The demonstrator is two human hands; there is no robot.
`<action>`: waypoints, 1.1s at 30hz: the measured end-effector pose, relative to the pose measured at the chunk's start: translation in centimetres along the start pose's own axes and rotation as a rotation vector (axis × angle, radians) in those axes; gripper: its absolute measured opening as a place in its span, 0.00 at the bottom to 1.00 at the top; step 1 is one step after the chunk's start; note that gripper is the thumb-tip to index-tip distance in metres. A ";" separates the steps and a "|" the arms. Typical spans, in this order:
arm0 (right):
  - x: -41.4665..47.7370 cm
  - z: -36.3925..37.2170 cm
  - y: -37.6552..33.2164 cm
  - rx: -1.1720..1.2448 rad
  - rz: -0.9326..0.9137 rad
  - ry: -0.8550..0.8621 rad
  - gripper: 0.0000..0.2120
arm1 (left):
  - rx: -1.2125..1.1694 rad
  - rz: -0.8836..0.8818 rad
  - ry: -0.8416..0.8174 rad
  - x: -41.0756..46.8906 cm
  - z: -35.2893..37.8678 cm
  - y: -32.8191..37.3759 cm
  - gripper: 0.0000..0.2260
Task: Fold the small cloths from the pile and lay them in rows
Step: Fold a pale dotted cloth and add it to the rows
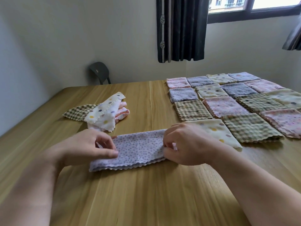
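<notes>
A lilac dotted cloth [138, 149], folded once into a long strip, lies flat on the wooden table [146, 193] in front of me. My left hand [88, 147] pinches its left end between thumb and fingers. My right hand [187, 144] grips its right end with curled fingers. The small pile of unfolded cloths [101, 113] sits behind the strip to the left: a green check one, a cream dotted one and a pink one. Folded cloths lie in rows [236, 101] on the right, the nearest a cream dotted square [218, 131] partly under my right hand.
A dark chair back [99, 72] stands beyond the table's far edge. Dark curtains [180, 28] hang by a window at the back right. Bare wood shows between the pile and the rows and along the near side.
</notes>
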State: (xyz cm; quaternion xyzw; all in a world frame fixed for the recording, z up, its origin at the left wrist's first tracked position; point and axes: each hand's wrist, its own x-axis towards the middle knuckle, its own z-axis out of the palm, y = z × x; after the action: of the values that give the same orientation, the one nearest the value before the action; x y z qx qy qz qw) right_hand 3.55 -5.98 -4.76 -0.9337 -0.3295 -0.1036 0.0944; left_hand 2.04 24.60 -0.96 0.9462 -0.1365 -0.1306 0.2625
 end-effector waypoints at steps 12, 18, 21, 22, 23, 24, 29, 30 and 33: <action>3.4 5.1 -4.8 0.225 0.168 -0.116 0.26 | 0.331 -0.097 0.065 4.4 9.0 2.7 0.27; 3.1 5.1 -4.4 0.211 0.303 -0.170 0.27 | 0.391 -0.227 -0.043 4.0 8.0 2.0 0.33; 2.9 4.7 -4.0 0.228 0.375 -0.203 0.27 | 0.368 -0.292 -0.070 3.6 7.2 1.6 0.35; 2.8 4.5 -3.9 0.230 0.397 -0.204 0.27 | 0.358 -0.315 -0.069 3.5 6.9 1.3 0.35; 2.6 4.4 -3.9 0.229 0.415 -0.202 0.27 | 0.351 -0.338 -0.065 3.5 6.6 1.1 0.36; 2.6 4.3 -3.8 0.224 0.430 -0.202 0.27 | 0.351 -0.366 -0.059 3.4 6.4 0.8 0.36; 2.6 4.1 -3.1 0.184 0.470 -0.213 0.27 | 0.295 -0.510 -0.012 3.6 5.5 -0.1 0.35; 2.6 3.8 -3.2 0.184 0.471 -0.204 0.26 | 0.301 -0.524 0.023 3.8 5.5 -0.2 0.32; 2.5 2.7 -3.4 0.109 0.475 -0.121 0.26 | 0.371 -0.510 0.255 4.3 5.1 -1.1 0.21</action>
State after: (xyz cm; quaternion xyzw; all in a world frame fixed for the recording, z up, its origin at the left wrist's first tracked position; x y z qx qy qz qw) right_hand 3.64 -1.19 -6.36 -0.9830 -0.1108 -0.0043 0.1467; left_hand 4.61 21.73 -6.47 0.9903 0.1172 -0.0458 0.0595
